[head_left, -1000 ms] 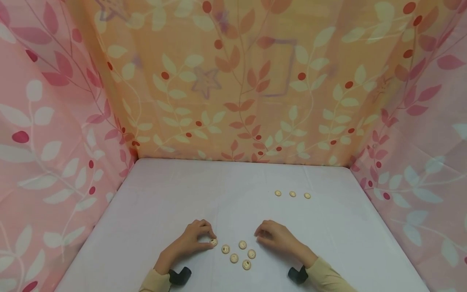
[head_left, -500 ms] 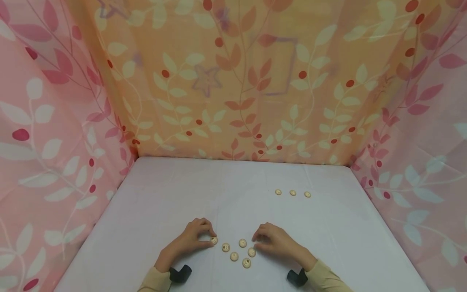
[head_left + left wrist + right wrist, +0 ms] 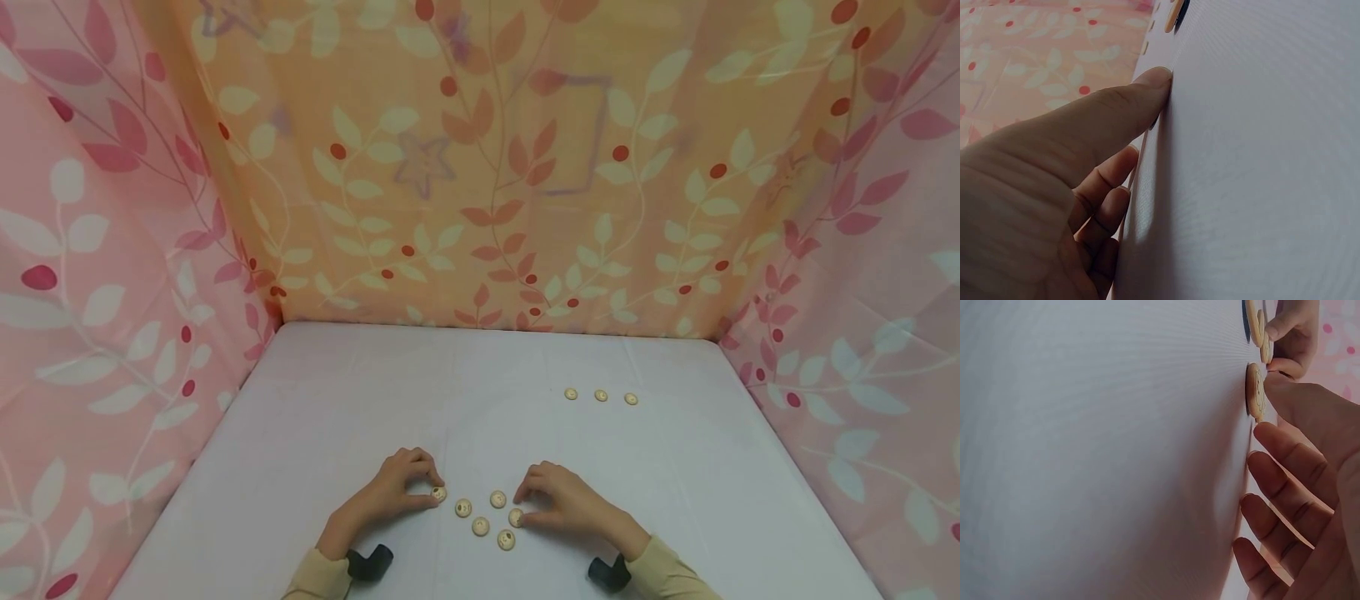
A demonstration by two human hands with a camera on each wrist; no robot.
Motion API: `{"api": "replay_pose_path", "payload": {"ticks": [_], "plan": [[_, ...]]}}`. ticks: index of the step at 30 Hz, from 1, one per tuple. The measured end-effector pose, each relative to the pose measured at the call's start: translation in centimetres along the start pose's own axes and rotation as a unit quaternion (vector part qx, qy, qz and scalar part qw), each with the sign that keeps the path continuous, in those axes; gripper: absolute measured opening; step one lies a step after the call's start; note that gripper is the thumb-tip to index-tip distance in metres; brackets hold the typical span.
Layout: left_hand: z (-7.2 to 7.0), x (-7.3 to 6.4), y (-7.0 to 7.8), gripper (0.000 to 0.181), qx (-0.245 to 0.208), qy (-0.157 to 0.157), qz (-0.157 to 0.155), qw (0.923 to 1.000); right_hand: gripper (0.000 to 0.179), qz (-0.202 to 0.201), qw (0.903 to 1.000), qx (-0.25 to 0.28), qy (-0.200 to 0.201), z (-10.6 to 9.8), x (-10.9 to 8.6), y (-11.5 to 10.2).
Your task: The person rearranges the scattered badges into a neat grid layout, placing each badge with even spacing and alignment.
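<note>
Tan, with the look of wood, the front disc is the one nearest your body, just on your side of the right disc and slightly to its left. Next comes the middle disc, left of the right disc and apart from it. The right disc is round and lies flat on the worktop, so it gives you no long axis to match; what counts is its place at the left side of your right hand, by far the nearer hand, between thumb and forefinger. Those two stand apart: the thumb seems to meet its right edge, the forefinger is just past its far edge, and whether that fingertip touches cannot be told. A little farther out, left of the right disc, come the spotted disc and the upper disc. Farthest left of it in this cluster is the left disc, pinched by the thumb and forefinger of your left hand. Well beyond the right disc and to its right, three discs form a row, with the orange curtain behind.
</note>
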State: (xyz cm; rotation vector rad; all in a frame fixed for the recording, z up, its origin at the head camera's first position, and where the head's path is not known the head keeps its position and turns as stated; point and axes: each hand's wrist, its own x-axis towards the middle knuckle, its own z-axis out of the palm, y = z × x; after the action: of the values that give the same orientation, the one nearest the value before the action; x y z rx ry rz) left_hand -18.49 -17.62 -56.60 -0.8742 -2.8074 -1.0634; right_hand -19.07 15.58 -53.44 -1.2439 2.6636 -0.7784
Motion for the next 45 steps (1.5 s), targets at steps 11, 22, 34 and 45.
{"api": "replay_pose_path", "payload": {"ticks": [11,22,34,45], "plan": [[-0.1,0.0,0.1,0.018,-0.011,-0.012,-0.02,0.9997,0.03,-0.025,0.9996,-0.014,-0.003,0.2,-0.1,0.0],[0.0,0.0,0.0,0.017,0.003,0.011,0.008,0.9999,0.03,-0.03,0.9988,-0.038,0.001,0.4,0.0,0.0],[0.0,0.1,-0.1,0.018,-0.004,-0.002,-0.007,1.0,0.024,-0.048,0.9949,-0.089,0.003,0.3,0.0,-0.3],[-0.1,0.0,0.1,0.017,-0.012,-0.02,-0.025,0.9994,0.02,-0.052,0.9903,-0.129,-0.007,0.2,0.0,-1.2]]}}
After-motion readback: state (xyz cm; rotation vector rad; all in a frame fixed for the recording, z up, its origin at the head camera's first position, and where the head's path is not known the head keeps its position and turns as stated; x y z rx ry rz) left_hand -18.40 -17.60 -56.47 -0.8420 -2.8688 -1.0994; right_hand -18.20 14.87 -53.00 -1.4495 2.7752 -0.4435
